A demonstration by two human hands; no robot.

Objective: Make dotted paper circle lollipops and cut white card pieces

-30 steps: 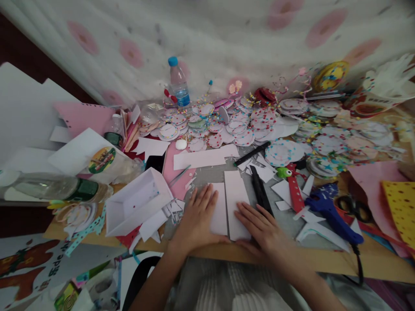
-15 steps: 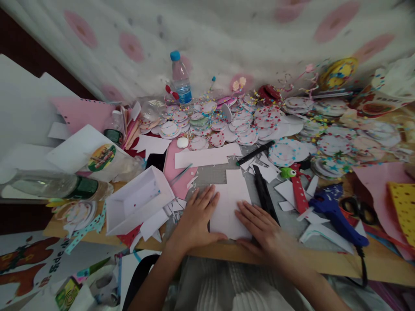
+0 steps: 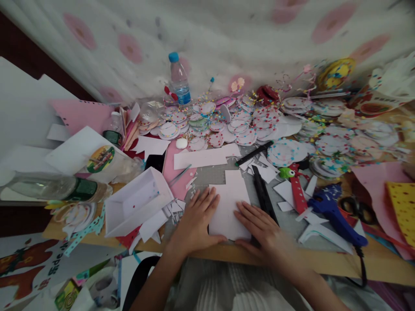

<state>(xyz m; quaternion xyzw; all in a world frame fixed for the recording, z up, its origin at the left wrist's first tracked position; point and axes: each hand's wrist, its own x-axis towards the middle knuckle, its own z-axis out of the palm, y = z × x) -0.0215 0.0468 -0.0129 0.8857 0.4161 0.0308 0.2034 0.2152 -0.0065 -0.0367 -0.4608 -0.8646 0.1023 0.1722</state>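
A white piece of card (image 3: pixel 227 203) with a step cut into its upper left lies on the grey cutting mat (image 3: pixel 207 175) at the table's front edge. On its left edge rests my left hand (image 3: pixel 198 220), fingers stretched out flat. My right hand (image 3: pixel 262 224) lies flat along the card's right side, fingers extended too. Just right of the card is a black utility knife (image 3: pixel 263 192), partly behind my right hand. A long white strip of card (image 3: pixel 204 156) lies beyond, with a black pen (image 3: pixel 253 153) to its right.
An open white paper box (image 3: pixel 139 203) and tweezers (image 3: pixel 180 172) are on the left. At right lie a blue glue gun (image 3: pixel 337 216) with a cord and scissors (image 3: pixel 358 209). Behind, decorated paper discs (image 3: pixel 240 125) pile up beside a water bottle (image 3: pixel 180 80).
Both hands stay flat on the card with almost no movement. The faint seam down the card's middle is less visible now. The view has shifted very slightly.
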